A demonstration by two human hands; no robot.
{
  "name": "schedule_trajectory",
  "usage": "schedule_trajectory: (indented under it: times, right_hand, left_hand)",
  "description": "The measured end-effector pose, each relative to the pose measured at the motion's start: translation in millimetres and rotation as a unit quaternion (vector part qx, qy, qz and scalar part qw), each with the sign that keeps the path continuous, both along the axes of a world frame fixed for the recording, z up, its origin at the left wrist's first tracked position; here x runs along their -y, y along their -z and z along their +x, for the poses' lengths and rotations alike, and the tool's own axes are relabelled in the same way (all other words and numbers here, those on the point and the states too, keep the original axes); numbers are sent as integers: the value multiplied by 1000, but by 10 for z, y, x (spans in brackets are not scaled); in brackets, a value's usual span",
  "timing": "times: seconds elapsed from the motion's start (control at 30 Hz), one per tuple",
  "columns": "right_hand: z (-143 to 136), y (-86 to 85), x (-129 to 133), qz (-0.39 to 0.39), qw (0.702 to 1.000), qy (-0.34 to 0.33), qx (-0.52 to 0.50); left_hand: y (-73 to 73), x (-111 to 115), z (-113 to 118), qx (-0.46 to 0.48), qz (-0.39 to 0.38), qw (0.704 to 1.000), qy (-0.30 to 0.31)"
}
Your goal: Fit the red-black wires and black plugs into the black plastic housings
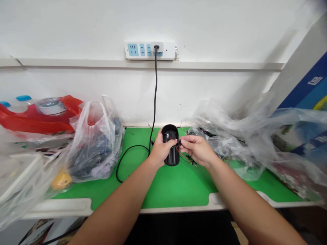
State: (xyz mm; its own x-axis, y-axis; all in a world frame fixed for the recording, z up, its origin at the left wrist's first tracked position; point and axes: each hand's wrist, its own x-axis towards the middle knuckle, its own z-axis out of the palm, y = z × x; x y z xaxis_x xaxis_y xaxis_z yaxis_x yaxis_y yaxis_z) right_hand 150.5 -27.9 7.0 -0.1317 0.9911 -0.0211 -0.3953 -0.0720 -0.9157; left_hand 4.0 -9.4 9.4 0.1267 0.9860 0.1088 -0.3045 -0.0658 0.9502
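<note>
My left hand point(162, 148) is wrapped round a black plastic housing point(172, 156), its thumb lying across the front. The housing is long and rounded, with an open hollow at the top and ridges lower down. Thin red and black wires point(179, 152) come out of its right side. At that side my right hand point(193, 147) pinches a small dark part point(180, 143) between thumb and fingertips; its kind is too small to tell. A tiny white piece shows by the left thumb's tip.
Clear plastic bags of dark parts point(94, 153) stand to the left, and more bags point(219, 136) lie to the right. A black cable point(155, 95) runs from the wall power strip point(168, 51) down to the green mat point(176, 194). A large blue box point(306, 81) leans at far right.
</note>
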Motion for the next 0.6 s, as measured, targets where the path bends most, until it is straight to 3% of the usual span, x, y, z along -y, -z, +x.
schedule_trajectory:
  times: [0.43, 0.6]
  right_hand:
    - [18, -30, 9, 14, 999, 21, 21]
    - [15, -35, 20, 18, 999, 23, 38]
  left_hand:
    - [-28, 28, 6, 2, -11, 1000, 27]
    - [-13, 20, 0, -24, 24, 999, 20]
